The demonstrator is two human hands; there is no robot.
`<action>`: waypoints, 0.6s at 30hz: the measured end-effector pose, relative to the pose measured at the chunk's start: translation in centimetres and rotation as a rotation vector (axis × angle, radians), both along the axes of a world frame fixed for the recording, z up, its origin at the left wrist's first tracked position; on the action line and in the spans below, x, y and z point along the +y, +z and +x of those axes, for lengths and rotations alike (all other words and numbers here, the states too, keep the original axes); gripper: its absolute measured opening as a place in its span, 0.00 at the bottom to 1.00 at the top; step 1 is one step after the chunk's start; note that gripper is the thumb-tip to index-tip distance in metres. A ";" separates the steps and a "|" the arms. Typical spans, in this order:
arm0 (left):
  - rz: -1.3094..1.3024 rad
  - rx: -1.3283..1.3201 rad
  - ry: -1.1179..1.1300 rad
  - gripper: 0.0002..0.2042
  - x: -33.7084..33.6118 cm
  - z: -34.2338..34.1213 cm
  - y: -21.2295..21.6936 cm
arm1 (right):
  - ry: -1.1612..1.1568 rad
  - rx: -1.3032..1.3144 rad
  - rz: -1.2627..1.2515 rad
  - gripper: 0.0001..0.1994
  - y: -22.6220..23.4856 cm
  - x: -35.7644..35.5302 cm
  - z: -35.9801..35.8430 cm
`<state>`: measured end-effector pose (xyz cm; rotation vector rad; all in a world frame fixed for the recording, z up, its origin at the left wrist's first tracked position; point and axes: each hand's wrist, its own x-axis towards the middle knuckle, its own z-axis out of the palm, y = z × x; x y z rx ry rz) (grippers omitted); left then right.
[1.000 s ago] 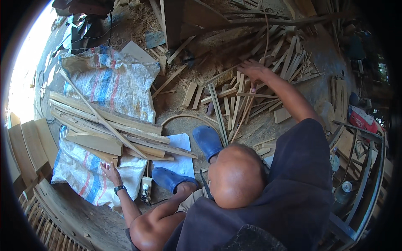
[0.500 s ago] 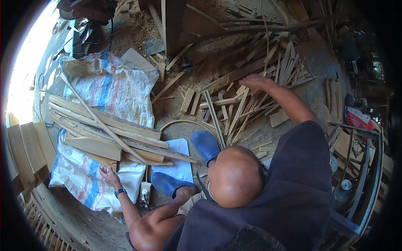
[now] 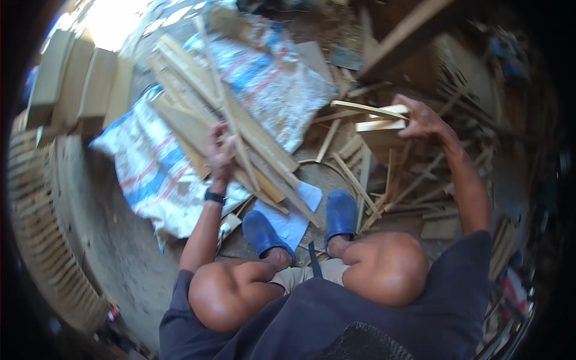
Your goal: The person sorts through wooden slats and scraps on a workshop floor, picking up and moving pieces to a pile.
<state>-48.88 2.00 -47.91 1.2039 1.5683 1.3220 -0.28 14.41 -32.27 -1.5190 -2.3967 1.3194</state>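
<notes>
two hands (image 3: pixel 221 155), two wood strips (image 3: pixel 375 117)

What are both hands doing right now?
Left hand: resting on the stacked wood strips, grip unclear.
Right hand: closed on short wood pieces.

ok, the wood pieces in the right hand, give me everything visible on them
The wood pieces are two or three short, flat, pale strips of raw light timber with cut ends. The right hand grips them at one end, raised above the scrap pile. They lie roughly level and point to the person's left, fanned slightly apart, the upper strip thinner. Only the hand touches them; how the far ends look is blurred.
</notes>
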 end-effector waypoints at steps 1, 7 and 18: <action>-0.050 -0.260 -0.121 0.24 0.5 3.1 1.5 | 0.013 -0.006 0.082 0.22 -0.6 0.3 0.2; -0.205 -0.272 -0.560 0.36 -3.1 9.4 5.2 | -0.075 0.026 -0.143 0.25 1.0 -5.0 -3.4; -0.216 -0.259 -0.494 0.20 -1.2 11.4 5.9 | 0.078 0.587 0.200 0.27 8.3 -0.2 -17.2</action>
